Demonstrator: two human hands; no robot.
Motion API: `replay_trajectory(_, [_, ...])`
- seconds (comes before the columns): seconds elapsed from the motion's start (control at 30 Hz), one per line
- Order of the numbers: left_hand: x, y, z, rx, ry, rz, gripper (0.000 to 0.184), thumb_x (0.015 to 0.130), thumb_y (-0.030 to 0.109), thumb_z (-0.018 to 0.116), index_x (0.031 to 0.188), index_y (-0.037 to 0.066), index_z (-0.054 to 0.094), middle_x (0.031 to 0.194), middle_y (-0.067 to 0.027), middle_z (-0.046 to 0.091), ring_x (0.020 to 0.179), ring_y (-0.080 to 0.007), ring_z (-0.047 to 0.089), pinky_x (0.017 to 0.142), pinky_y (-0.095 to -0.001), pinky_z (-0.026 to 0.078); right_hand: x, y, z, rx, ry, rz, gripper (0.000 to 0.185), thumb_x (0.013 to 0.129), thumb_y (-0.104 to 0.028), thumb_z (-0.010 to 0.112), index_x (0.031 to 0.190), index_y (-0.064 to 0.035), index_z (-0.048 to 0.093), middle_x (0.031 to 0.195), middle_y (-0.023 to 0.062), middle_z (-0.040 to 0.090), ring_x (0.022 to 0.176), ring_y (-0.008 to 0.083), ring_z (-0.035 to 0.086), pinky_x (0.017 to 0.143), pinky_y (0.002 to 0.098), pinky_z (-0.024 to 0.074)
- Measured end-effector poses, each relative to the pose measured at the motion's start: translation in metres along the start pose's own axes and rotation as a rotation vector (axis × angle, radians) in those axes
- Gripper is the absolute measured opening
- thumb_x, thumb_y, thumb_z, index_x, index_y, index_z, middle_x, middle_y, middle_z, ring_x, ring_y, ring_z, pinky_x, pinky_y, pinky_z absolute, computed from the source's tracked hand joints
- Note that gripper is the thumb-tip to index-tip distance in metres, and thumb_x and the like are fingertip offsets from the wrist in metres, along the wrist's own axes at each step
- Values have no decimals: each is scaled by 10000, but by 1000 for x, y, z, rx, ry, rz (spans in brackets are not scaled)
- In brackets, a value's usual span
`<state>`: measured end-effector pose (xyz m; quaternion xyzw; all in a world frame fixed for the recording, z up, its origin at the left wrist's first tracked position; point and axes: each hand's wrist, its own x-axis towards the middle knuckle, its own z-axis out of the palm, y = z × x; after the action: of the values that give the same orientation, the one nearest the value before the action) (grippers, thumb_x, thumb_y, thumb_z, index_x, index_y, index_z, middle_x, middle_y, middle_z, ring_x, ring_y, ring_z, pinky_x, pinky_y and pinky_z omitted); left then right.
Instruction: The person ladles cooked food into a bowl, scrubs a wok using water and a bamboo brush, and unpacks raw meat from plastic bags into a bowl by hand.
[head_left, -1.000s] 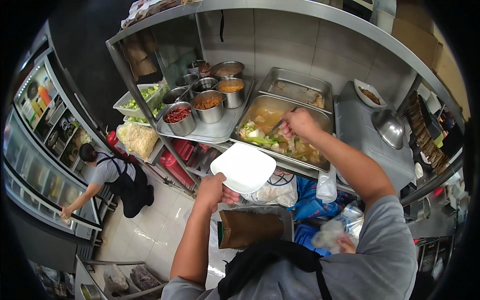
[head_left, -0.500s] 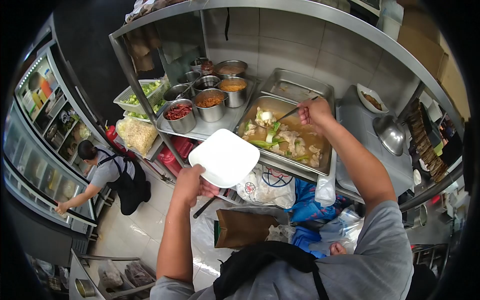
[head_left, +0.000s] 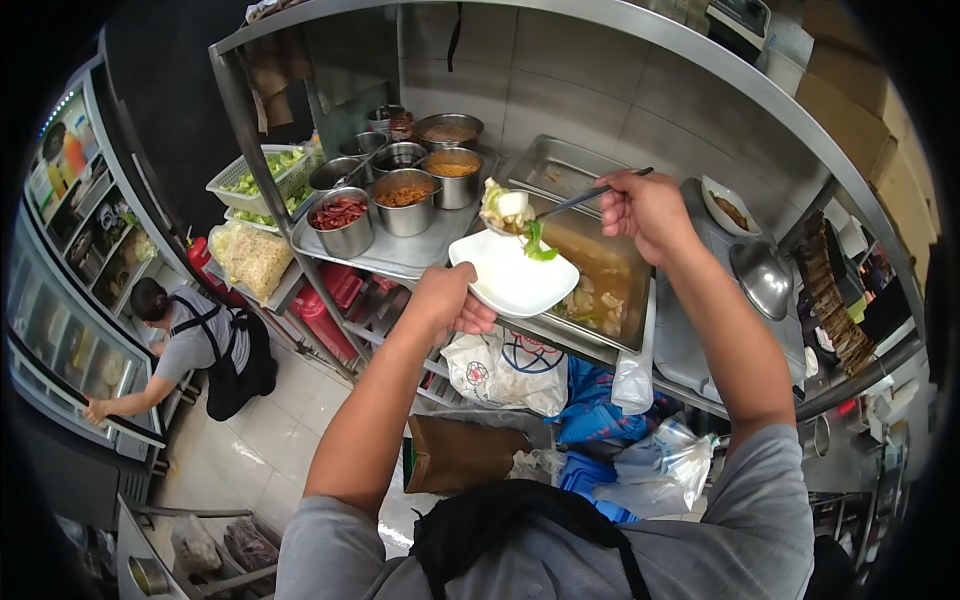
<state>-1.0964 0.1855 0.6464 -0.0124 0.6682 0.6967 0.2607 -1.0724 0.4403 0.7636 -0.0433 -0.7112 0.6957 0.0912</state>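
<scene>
My left hand (head_left: 452, 303) grips the near left edge of a white square plate (head_left: 500, 275), which is tilted a little over the front of a steel food pan (head_left: 640, 335). In my right hand (head_left: 645, 215) is the dark handle of a ladle (head_left: 590, 198). Its bowl is heaped with cooked vegetables and pale chunks (head_left: 508, 208), held just above the far side of the plate. A green leaf (head_left: 538, 243) hangs down from the ladle over the plate. Broth with pieces of food (head_left: 600, 300) lies in the pan behind the plate.
Several steel pots, one with dried red chilies (head_left: 338, 214), stand on the shelf at left. A grey lidded box (head_left: 740, 330) carries a metal bowl (head_left: 768, 275) and a white dish (head_left: 732, 205). Bags (head_left: 505, 370) sit below. A co-worker (head_left: 205, 345) crouches by the glass-door fridge (head_left: 75, 330).
My right hand has raised the ladle out of the pan with a load of vegetables. My left hand has moved the plate right and up, under the ladle.
</scene>
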Motion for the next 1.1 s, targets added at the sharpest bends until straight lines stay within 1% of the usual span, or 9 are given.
replay_trajectory(0.27, [-2,21,-18,208,156,108,398,850,206,445,773,-150,608,657,-230,642,491,-298,644,506,-377,562,-6,33,-15,7,63,98,178,899,-104,531,918,49,619,702,84,595,549,164,585,505,304,528])
replay_trajectory(0.37, [13,41,-22,671,357,337,351,842,157,473,713,-132,624,712,-257,657,562,-336,668,594,-423,568,-11,45,-28,-98,101,22,188,907,-119,532,925,44,625,703,86,598,572,162,607,506,309,530])
replay_trajectory(0.43, [23,52,-10,1620,547,940,271,820,129,524,707,-87,642,693,-201,659,647,-320,693,550,-422,553,-15,62,-33,-257,62,-79,179,917,-140,542,951,7,637,712,113,614,644,208,657,563,329,543])
replay_trajectory(0.47, [24,59,1,1644,542,913,197,794,115,552,713,-25,665,747,-182,675,736,-343,698,620,-445,559,-18,72,-34,-249,61,-84,179,917,-140,542,951,7,637,712,113,614,644,208,657,563,329,543])
replay_trajectory(0.57, [31,74,28,1610,600,922,161,784,98,564,716,3,674,787,-178,687,719,-318,705,597,-433,560,-34,81,-37,-1052,-83,-825,140,860,-118,613,981,-56,643,797,131,597,720,325,619,672,385,524])
replay_trajectory(0.67, [19,90,41,1699,691,858,131,768,95,585,729,16,683,832,-164,690,719,-303,709,587,-414,565,-52,70,-50,-1256,-112,-973,147,837,-97,624,979,-63,641,813,110,588,701,324,612,644,413,521])
replay_trajectory(0.9, [2,92,-3,1674,878,828,189,817,125,540,736,26,679,846,-194,667,789,-344,694,626,-427,560,-86,71,-66,-1122,-364,-964,224,760,-67,651,983,-74,630,782,95,553,718,290,616,632,402,530])
replay_trajectory(1.0, [13,71,-27,1132,1001,729,311,852,180,479,778,-51,672,737,-222,673,667,-316,700,593,-432,551,-66,86,-49,-1220,-347,-1054,234,761,-70,643,993,-77,614,797,89,576,750,287,626,646,387,532])
replay_trajectory(1.1, [-6,44,-40,465,601,480,386,848,210,417,730,-87,635,642,-226,647,534,-269,657,521,-388,516,-37,95,-50,-1196,-309,-1012,264,756,-68,631,1017,-81,598,838,82,577,775,294,628,662,390,529])
